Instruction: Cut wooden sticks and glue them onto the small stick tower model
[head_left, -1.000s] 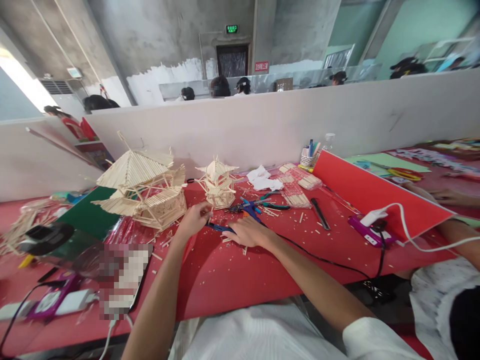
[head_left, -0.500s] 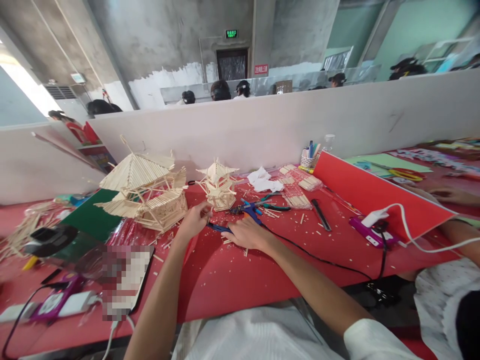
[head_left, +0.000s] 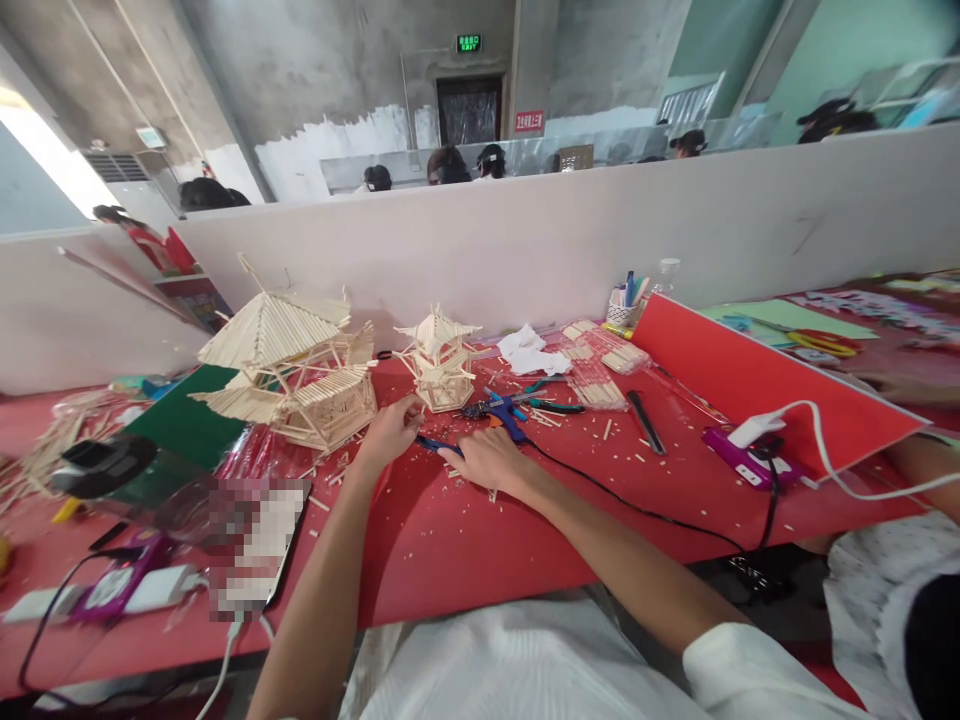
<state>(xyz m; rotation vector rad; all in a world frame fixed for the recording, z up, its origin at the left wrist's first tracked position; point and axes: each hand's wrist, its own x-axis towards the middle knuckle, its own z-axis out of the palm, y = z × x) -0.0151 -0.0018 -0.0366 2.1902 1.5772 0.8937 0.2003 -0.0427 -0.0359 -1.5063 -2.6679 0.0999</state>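
Note:
My left hand (head_left: pixel 394 430) is closed in a pinch beside the small stick pagoda (head_left: pixel 442 375); a pale bit of thin wooden stick seems to show at its fingertips. My right hand (head_left: pixel 487 458) lies low over the table, its fingers curled around a blue-handled tool (head_left: pixel 431 444) whose head points at my left hand. The palm hides part of that tool, so its kind is unclear. Just beyond my right hand lies a blue glue gun (head_left: pixel 506 415) with an orange trigger. A larger stick pagoda (head_left: pixel 300 375) stands to the left.
Green-handled pliers (head_left: pixel 559 407), a black utility knife (head_left: pixel 646 422), bagged sticks (head_left: pixel 596 380) and white tissue (head_left: pixel 531 350) lie right of the pagodas. A red board (head_left: pixel 765 385) leans near a purple power strip (head_left: pixel 750 462). Left are a bottle (head_left: pixel 142 480) and phone (head_left: pixel 274 545).
The camera view shifts slightly. Both hands stay nearly in place, the left still pinched near the small pagoda and the right still on the blue-handled tool.

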